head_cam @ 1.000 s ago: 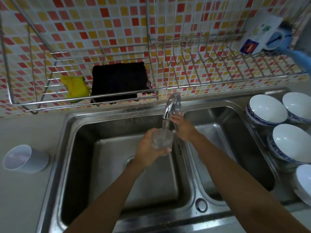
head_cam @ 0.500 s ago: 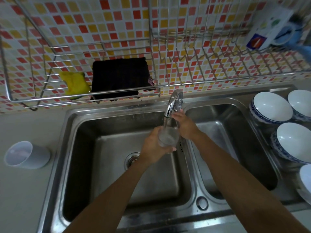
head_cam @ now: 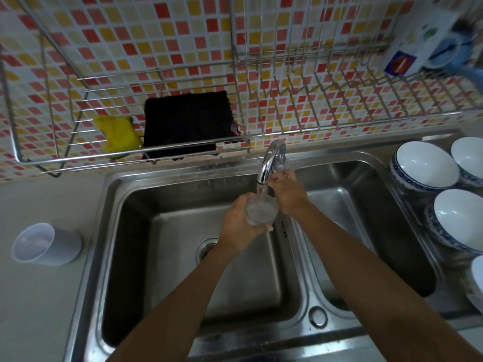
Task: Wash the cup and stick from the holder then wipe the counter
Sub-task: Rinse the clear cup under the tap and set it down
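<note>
Cup [head_cam: 261, 210] gripped in my left hand [head_cam: 241, 223] under faucet [head_cam: 270, 160] stream for filling; right hand [head_cam: 288, 194] pinches faucet lever, regulating flow over left basin.

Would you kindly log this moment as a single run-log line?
step: rinsing | left hand: holds clear glass cup under chrome tap | right hand: at tap | water: running | place: left steel sink basin

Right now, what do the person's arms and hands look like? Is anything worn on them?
Both arms are bare as far as the picture shows: no sleeves reach the forearms. The left hand and right hand wear no gloves. No watch, bracelet or ring can be made out at either wrist, though the picture is dim there. Both forearms look slender and long, stretched by the wide-angle lens.
</note>
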A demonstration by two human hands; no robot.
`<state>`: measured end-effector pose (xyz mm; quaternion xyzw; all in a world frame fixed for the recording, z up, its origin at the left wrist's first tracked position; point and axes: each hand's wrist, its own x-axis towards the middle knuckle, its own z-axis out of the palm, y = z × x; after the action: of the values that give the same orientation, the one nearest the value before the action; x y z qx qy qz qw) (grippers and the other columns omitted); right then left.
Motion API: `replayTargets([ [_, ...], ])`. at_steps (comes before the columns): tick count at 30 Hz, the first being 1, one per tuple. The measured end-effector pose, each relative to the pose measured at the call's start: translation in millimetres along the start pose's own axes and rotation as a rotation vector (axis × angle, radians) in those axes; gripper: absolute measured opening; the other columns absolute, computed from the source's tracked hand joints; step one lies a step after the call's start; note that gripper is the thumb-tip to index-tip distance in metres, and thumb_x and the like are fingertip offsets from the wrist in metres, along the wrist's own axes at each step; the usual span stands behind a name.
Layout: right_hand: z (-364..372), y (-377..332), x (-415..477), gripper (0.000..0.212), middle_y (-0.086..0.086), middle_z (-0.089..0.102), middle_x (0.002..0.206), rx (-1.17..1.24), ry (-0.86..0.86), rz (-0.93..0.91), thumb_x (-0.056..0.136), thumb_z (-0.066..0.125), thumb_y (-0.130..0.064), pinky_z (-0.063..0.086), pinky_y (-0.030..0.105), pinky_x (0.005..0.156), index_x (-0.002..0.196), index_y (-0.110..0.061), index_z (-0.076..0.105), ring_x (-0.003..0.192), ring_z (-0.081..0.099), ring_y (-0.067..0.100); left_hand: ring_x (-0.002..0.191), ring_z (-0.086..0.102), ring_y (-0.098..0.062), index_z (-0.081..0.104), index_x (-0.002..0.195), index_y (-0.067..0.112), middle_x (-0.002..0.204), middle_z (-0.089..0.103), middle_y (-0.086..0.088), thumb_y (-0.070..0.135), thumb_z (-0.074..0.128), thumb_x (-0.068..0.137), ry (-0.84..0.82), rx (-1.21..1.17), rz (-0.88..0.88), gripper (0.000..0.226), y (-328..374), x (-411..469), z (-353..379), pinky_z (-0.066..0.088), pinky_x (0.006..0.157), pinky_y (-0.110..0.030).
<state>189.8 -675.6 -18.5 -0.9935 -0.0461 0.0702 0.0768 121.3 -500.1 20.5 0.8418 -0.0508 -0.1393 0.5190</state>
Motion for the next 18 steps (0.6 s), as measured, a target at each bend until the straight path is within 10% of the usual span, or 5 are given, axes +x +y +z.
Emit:
replayTargets([
  [5, -5, -7, 13, 0.033, 0.006, 0.052, 0.128, -0.049, 0.048, 0.03, 0.09, 0.059, -0.031, 0.038, 0.038, 0.1, 0.12, -0.018, 0.057, 0.121, 0.04, 0.028, 0.096, 0.056, -0.001, 0.05, 0.122, 0.027, 0.112, 0.059, 0.012, 0.025, 0.092, 0.055, 0.014, -0.006, 0.0, 0.079, -10, -10, -7, 0.043, 0.074, -0.005],
  [12, -3, 7, 0, 0.025, 0.006, 0.062, 0.097, 0.985, 0.294, 0.358, 0.097, 0.05, -0.033, 0.038, 0.027, 0.072, 0.103, -0.011, 0.061, 0.085, 0.056, 0.019, 0.107, 0.056, -0.011, 0.048, 0.125, 0.028, 0.118, 0.056, 0.009, 0.029, 0.091, 0.054, 0.045, -0.08, -0.022, 0.083, -20, -20, -10, 0.052, 0.09, -0.028],
  [18, 4, 3, 4, 0.014, 0.002, 0.061, 0.085, 1.172, 0.328, 0.433, 0.094, 0.055, -0.033, 0.045, 0.037, 0.075, 0.09, -0.021, 0.06, 0.077, 0.055, 0.017, 0.108, 0.057, -0.01, 0.051, 0.122, 0.03, 0.117, 0.06, 0.011, 0.03, 0.091, 0.053, -0.004, -0.076, -0.003, 0.081, -20, -27, -9, 0.052, 0.094, -0.036],
])
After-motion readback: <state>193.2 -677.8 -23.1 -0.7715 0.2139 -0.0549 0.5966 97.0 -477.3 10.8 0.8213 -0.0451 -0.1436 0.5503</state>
